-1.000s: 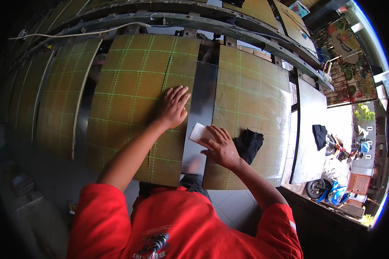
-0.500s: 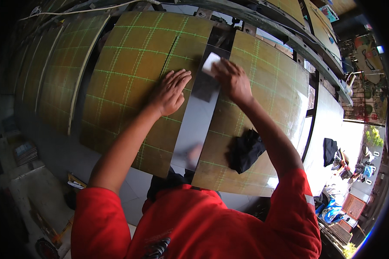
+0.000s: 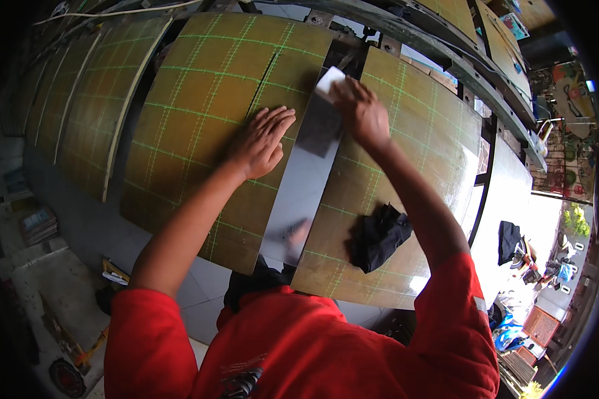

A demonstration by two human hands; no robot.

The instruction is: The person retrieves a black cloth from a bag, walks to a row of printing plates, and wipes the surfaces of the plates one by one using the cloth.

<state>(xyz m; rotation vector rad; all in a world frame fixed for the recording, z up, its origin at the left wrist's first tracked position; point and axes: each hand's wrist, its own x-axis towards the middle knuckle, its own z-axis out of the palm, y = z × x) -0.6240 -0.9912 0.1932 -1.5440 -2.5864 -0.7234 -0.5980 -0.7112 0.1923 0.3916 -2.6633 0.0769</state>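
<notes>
My left hand (image 3: 267, 141) lies with its fingers stretched out on a yellow-brown board (image 3: 186, 106) marked with green grid lines. Held in my right hand (image 3: 365, 120) is a small white rectangular block (image 3: 330, 82), whose exact kind I cannot make out. It is over the far part of the gap between this board and a second grid-lined board (image 3: 406, 159) on the right. Part of the block is hidden by my fingers. A crumpled black cloth (image 3: 381, 238) rests on the right board, near my right forearm.
More grid-lined boards (image 3: 100, 100) stand at the left. Dark metal rails (image 3: 439, 56) run along the far side. Tiled floor (image 3: 299, 193) shows through the gap. At the far right, another black cloth (image 3: 509, 241) lies on a pale, bright surface.
My right hand and the white block have shifted slightly away from me and to the right. My left hand stays in the same place on the board.
</notes>
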